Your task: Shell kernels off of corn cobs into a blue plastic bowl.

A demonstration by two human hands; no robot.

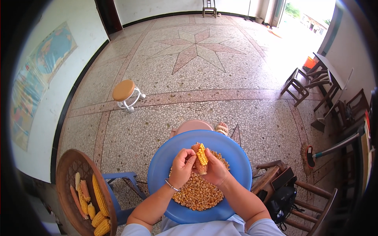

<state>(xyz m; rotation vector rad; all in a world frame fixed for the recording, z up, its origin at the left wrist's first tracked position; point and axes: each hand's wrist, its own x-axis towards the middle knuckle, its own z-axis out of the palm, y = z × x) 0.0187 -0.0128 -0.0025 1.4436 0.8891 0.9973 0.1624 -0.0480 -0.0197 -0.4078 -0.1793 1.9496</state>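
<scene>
A partly shelled corn cob [201, 169] is held above a blue plastic basin [161, 165]. Rows of yellow kernels [202, 155] remain on one side, while the rest of its reddish core is bare. My right hand [217, 169] grips the cob from the right, thumb beside the kernels. On the left, my left hand [182, 166] has thumb and bent forefinger pinched at the cob's edge; whether a loose kernel is between them cannot be seen. Loose corn kernels [198, 193] lie heaped in the basin beneath both hands.
A brown woven basket [66, 177] at the left holds several corn cobs [100, 196], beside a blue chair [124, 176]. A pink stool [193, 126] is partly behind the basin. Right stands a wooden chair [267, 178] with a black bag [282, 197]. A round stool [123, 90] stands farther off.
</scene>
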